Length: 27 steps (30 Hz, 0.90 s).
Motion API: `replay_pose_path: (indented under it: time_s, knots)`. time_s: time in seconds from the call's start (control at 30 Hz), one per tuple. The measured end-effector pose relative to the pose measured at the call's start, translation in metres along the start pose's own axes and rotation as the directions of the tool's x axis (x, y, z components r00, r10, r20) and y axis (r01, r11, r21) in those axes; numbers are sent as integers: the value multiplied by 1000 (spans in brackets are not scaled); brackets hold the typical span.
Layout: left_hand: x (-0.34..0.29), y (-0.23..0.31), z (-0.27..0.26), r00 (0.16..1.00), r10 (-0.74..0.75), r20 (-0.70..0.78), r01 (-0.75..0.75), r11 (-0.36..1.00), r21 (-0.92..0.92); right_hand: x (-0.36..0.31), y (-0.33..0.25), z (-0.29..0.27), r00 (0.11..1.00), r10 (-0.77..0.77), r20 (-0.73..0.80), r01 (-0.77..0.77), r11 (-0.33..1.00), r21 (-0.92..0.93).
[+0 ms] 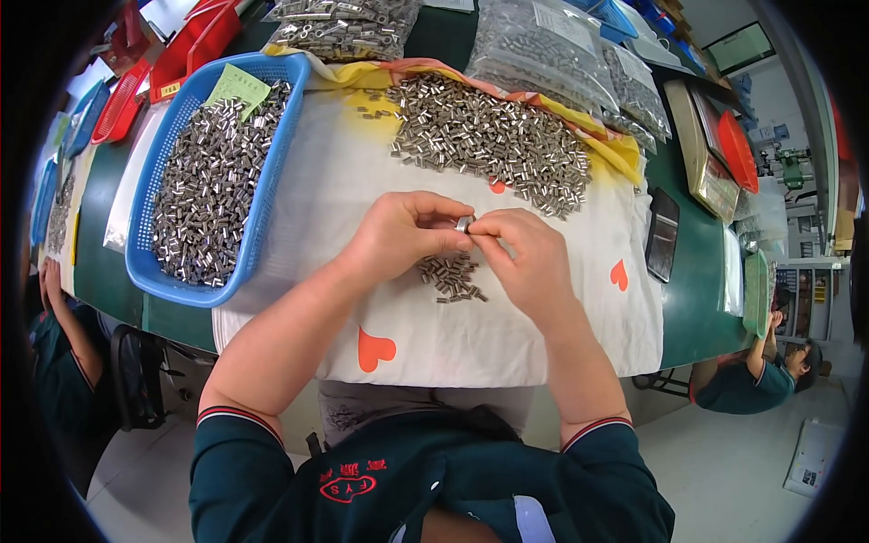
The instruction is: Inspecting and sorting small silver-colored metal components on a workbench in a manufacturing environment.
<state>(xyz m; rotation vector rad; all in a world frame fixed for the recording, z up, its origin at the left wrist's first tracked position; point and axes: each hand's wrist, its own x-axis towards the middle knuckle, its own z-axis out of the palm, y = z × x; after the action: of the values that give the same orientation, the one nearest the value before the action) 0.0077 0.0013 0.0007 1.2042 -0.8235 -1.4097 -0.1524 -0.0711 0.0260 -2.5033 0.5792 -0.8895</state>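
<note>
Both my hands meet over the middle of the white cloth (299, 271). Between the thumb and fingers of my left hand (403, 233) is a small shiny metal sleeve (463, 223). My right hand (527, 258) pinches the same sleeve from the other side. Just below my fingers lies a small pile of metal sleeves (451, 277), partly covered by my left hand. Beyond my hands spreads a much larger heap of metal sleeves (489, 131). At the left, a blue plastic basket (136, 244) is filled with similar sleeves, a green paper slip (239, 89) on top.
Bags of metal parts (539, 50) stand along the far side. A yellow and red cloth edge (625, 154) borders the big heap. A dark phone (663, 233) lies at the right. Red trays (186, 45) are at the far left. Other people sit at both sides.
</note>
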Motion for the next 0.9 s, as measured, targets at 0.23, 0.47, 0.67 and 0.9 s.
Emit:
replay_pose_path:
  time_s: [0.23, 0.47, 0.67, 0.9]
  knots:
    - [1, -2, -2, 997, -1, 81, -16, 978, 206, 11, 15, -14, 829, 473, 299, -542, 812, 217]
    - [3, 0, -3, 994, -12, 110, -2, 992, 123, 30, 57, 8, 978, 92, 188, -13, 923, -385]
    - [5, -5, -5, 994, 33, 104, -31, 999, -28, 13, 31, 5, 959, 197, 203, -149, 962, -227]
    - [3, 0, -4, 998, 16, 53, -17, 1000, 10, -1, 2, -1, 941, 295, 163, -335, 870, 362]
